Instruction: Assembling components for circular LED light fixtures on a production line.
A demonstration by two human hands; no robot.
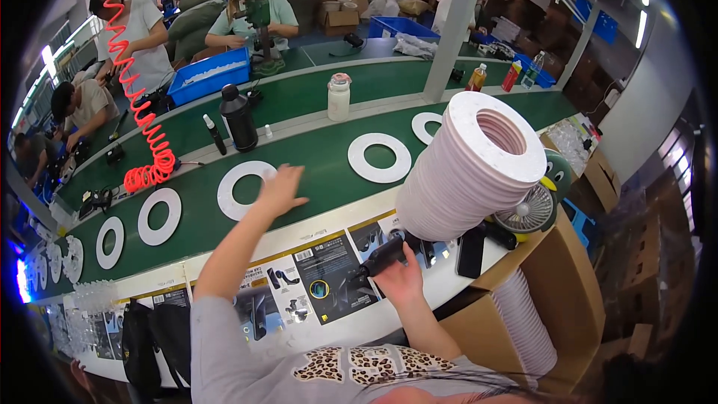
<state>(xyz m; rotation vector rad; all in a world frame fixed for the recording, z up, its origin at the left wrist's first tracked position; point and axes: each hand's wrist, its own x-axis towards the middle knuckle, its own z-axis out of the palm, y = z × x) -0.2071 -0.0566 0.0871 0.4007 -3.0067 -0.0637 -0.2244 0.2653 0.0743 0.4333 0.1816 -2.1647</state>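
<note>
My left hand (282, 191) reaches over the green conveyor belt (318, 172) with its fingers spread. It overlaps the right edge of a flat white ring (227, 196), and whether it touches the ring I cannot tell. My right hand (402, 275) is closed round a black, handle-shaped tool (383, 256) above the printed packaging sheets (329, 277). Just beyond that hand stands a tall, tilted stack of white rings (456, 179). More single rings lie spaced along the belt, one (379, 158) to the right of my left hand and another (159, 216) to its left.
A black phone (470, 252) and a small fan (529, 208) sit right of the stack. Below them, an open carton (568, 292) holds more rings. A black bottle (238, 120), a white jar (339, 97) and a coiled red hose (149, 172) stand beyond. Other people work across the belt.
</note>
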